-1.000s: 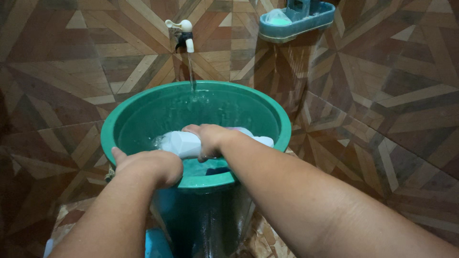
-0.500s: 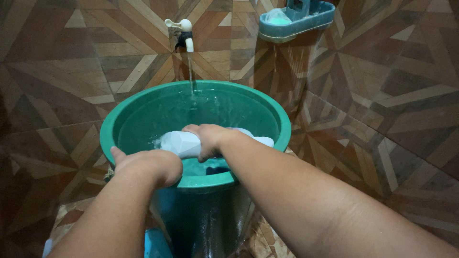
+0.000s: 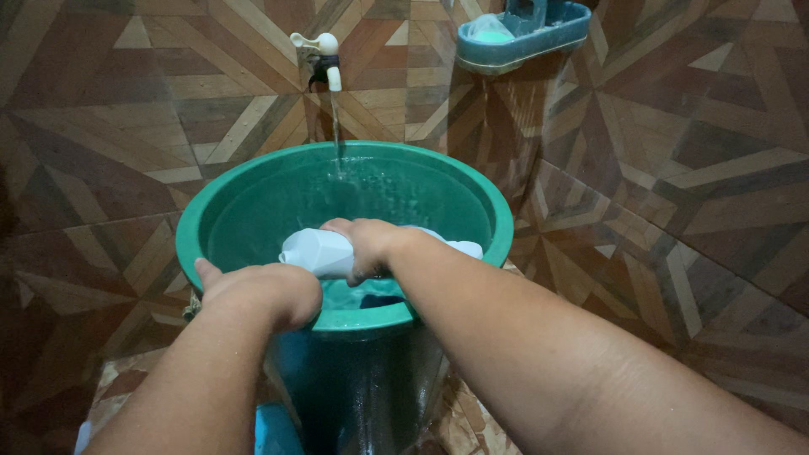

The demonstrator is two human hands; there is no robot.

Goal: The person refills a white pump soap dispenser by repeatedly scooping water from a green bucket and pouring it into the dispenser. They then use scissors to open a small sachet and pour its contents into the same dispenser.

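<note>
White bottle (image 3: 313,251) lies sideways over the near part of the green basin (image 3: 497,221), my right hand (image 3: 364,244) wrapped over it, fingers curled tight around its body. My left hand (image 3: 263,293) grips the basin's near rim, fingers folded closed. White tap (image 3: 324,52) on the far wall runs water in. Blue shelf (image 3: 522,34) far right.

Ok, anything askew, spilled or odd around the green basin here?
Nothing stands out. The green basin sits level under the running tap, holding water with none visibly spilling. The left hand grips its near rim; the right hand holds a white plastic object above the water.
</note>
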